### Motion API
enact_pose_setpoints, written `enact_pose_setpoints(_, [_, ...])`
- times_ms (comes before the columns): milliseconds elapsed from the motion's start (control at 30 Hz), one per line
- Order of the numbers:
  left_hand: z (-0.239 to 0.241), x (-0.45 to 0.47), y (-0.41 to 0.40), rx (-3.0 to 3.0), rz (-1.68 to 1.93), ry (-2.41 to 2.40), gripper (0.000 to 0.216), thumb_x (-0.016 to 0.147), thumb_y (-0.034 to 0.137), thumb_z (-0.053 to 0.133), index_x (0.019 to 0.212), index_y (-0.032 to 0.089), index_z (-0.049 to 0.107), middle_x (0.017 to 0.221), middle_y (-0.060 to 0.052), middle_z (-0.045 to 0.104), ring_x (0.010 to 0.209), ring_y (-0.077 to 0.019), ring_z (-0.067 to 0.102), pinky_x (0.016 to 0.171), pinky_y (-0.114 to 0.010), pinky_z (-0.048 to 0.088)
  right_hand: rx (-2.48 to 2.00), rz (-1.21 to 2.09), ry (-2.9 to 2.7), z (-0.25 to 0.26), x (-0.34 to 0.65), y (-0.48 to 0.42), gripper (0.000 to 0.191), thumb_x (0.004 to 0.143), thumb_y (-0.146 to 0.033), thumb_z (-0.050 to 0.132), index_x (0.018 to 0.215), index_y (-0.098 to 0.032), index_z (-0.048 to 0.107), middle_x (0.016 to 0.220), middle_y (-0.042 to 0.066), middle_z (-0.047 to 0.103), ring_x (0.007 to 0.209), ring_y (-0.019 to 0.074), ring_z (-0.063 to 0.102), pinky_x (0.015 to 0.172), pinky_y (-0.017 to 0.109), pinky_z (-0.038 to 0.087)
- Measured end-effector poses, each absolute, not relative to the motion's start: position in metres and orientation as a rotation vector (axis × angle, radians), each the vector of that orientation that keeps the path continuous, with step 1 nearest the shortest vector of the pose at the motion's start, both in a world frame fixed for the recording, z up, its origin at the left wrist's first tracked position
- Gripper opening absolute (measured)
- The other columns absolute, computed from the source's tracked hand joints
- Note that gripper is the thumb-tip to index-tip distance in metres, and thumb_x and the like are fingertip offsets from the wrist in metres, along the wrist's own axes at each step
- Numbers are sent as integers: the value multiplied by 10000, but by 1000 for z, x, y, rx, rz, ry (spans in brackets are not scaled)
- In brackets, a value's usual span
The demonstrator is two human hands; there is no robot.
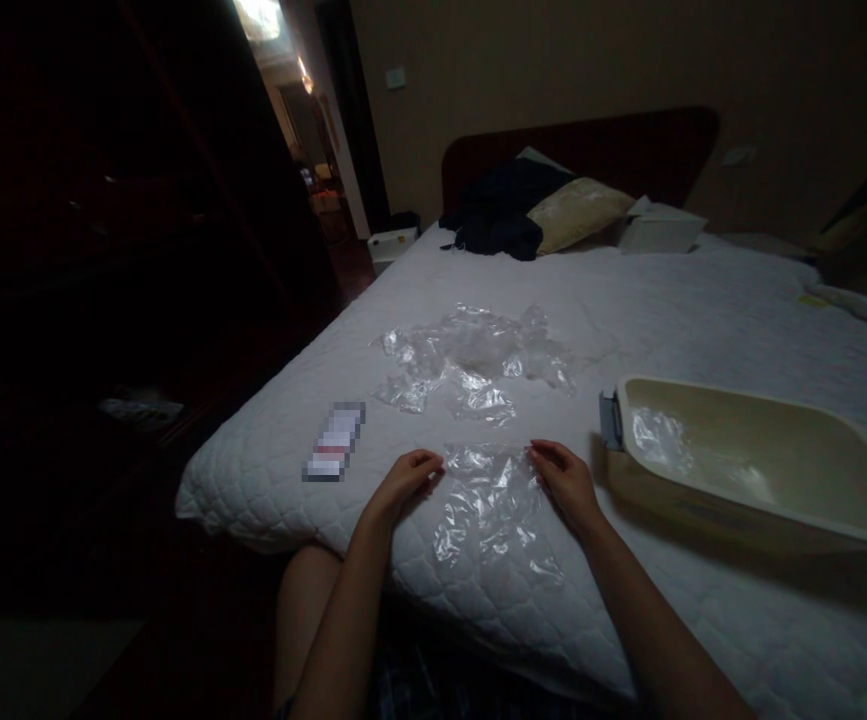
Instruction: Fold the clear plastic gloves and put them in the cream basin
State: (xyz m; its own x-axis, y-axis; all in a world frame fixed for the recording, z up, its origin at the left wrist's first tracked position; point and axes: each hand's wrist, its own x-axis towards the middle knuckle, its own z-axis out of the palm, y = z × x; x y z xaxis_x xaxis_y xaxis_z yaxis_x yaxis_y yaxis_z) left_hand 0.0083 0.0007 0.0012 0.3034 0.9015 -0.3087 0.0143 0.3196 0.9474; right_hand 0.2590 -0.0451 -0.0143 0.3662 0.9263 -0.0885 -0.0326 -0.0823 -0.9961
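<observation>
A clear, crinkled plastic bag (pixel 489 505) lies spread on the white quilted bed (pixel 268 510) in front of me. My left hand (pixel 412 478) pinches its far left corner between thumb and fingers. At the far right corner, my right hand (pixel 562 480) grips the bag the same way, so the far edge runs fairly straight between both hands. Just beyond lies a loose pile of more clear plastic bags (pixel 478 355), crumpled and overlapping.
On the right stands a cream plastic bin (pixel 763 440) with a grey handle clip and some clear plastic inside. A blurred-out flat rectangular item (pixel 335 442) lies left. Dark cloth (pixel 504 205), a beige pillow (pixel 583 212) and a white box (pixel 662 228) sit by the headboard (pixel 590 140).
</observation>
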Motion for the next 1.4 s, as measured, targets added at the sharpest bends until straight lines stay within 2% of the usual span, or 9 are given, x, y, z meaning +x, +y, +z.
enact_pose_setpoints(200, [0, 16, 4, 1125, 689, 1041, 359, 670, 458, 596, 755, 112, 552, 745, -62, 624, 309, -22, 422, 294, -165, 282, -1374, 1005, -895, -16, 259, -45, 445, 615, -484, 643, 939, -182, 599, 937, 85, 642, 505, 105, 532, 362, 200, 359])
enact_pose_setpoints(367, [-3, 21, 5, 1087, 701, 997, 320, 634, 357, 648, 833, 136, 529, 555, 29, 541, 318, -34, 410, 314, -157, 278, -1372, 990, -870, -15, 258, -46, 440, 596, -484, 654, 913, -183, 599, 902, 73, 647, 478, 101, 522, 351, 208, 346])
enact_pose_setpoints(433, [-3, 22, 4, 1108, 673, 986, 293, 624, 334, 660, 805, 139, 537, 498, 56, 484, 325, -33, 400, 322, -154, 275, -1380, 1001, -875, -15, 258, -46, 441, 596, -477, 658, 922, -186, 601, 886, 67, 646, 480, 100, 524, 354, 207, 347])
enact_pose_setpoints(600, [-2, 27, 0, 1145, 688, 1017, 250, 603, 308, 676, 741, 132, 564, 511, 55, 476, 337, -18, 378, 322, -152, 247, -1401, 1012, -858, -15, 258, -46, 461, 600, -484, 652, 951, -189, 598, 829, 53, 634, 514, 117, 547, 362, 202, 346])
enact_pose_setpoints(733, [-6, 29, -4, 1110, 786, 1088, 251, 625, 333, 655, 752, 149, 543, 507, 61, 463, 333, -27, 387, 298, -150, 210, -1380, 988, -823, -14, 259, -47, 431, 632, -478, 630, 955, -199, 569, 730, 15, 605, 447, 84, 485, 357, 196, 327])
enact_pose_setpoints(900, [-8, 28, -6, 1094, 926, 1120, 275, 634, 375, 639, 719, 159, 493, 517, 70, 439, 319, -22, 372, 281, -144, 197, -1467, 990, -909, -10, 261, -48, 350, 657, -500, 583, 763, -166, 572, 554, -5, 562, 347, 62, 387, 323, 197, 272])
enact_pose_setpoints(1033, [-6, 27, -7, 1049, 941, 1091, 303, 617, 393, 653, 721, 162, 486, 537, 76, 435, 317, -8, 342, 285, -143, 176, -1520, 1133, -1067, -7, 263, -48, 375, 690, -518, 524, 628, -151, 567, 423, -21, 484, 313, 59, 341, 315, 197, 230])
enact_pose_setpoints(1267, [-6, 25, -6, 1027, 858, 1064, 315, 639, 402, 634, 806, 141, 572, 583, 38, 502, 357, -8, 331, 325, -153, 203, -1507, 1230, -1126, -9, 263, -49, 346, 660, -461, 585, 793, -142, 616, 509, -26, 518, 392, 68, 390, 372, 197, 268])
enact_pose_setpoints(1400, [-6, 23, -8, 998, 806, 1047, 304, 608, 334, 667, 837, 146, 600, 578, 40, 508, 385, -15, 346, 361, -159, 216, -1411, 1182, -1178, -12, 265, -50, 296, 651, -408, 615, 784, -144, 618, 614, 10, 588, 540, 109, 500, 494, 218, 361])
